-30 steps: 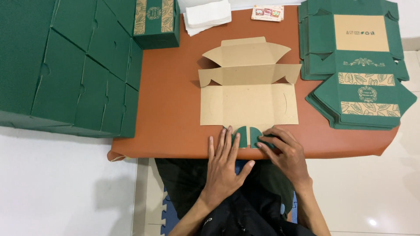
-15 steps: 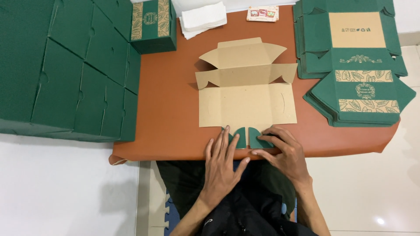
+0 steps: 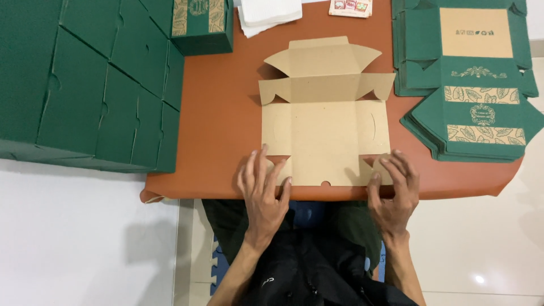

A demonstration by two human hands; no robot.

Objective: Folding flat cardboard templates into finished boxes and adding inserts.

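One unfolded cardboard box blank (image 3: pixel 326 133) lies brown side up on the brown table (image 3: pixel 221 124), its near edge under both hands and its raised flaps pointing away from the person, long axis running away too. The left hand (image 3: pixel 263 187) lies flat, fingers spread, on the near left corner; the right hand (image 3: pixel 394 184), fingers curled, presses the near right corner. One stack of green flat blanks (image 3: pixel 481 107) sits right, one pile of folded green boxes (image 3: pixel 85 85) left.

box blank (image 3: pixel 326 136) matt brown cardboard; table (image 3: pixel 221 124) smooth orange-brown leatherette
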